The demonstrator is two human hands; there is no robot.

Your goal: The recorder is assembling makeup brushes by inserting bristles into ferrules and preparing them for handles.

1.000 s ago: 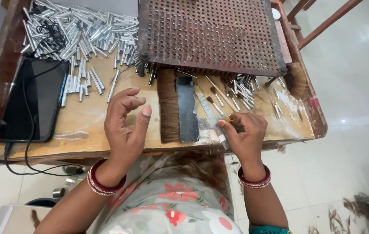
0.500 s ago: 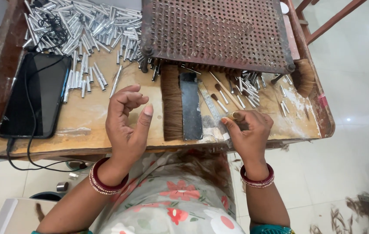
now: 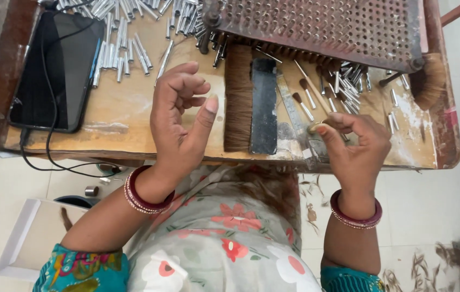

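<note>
My left hand (image 3: 178, 121) hovers over the wooden table (image 3: 121, 116), fingers curled and apart, holding nothing. My right hand (image 3: 354, 143) is near the table's front edge, fingers pinched on a small brush (image 3: 316, 127) with its round metal end toward me. Between the hands lie a strip of brown bristle hair (image 3: 238, 97) and a flat dark block (image 3: 264, 105). A few finished small brushes (image 3: 304, 103) lie just beyond the right hand.
A perforated metal board (image 3: 316, 27) sits at the back. Loose metal tubes (image 3: 127, 43) are heaped at back left, more tubes (image 3: 349, 81) at right. A black phone (image 3: 59, 70) with a cable lies left. A bristle bundle (image 3: 430, 81) is at the right rim.
The view has closed in on the table. My left hand stays raised with curled fingers. My right hand keeps working the small brush between its fingertips.
</note>
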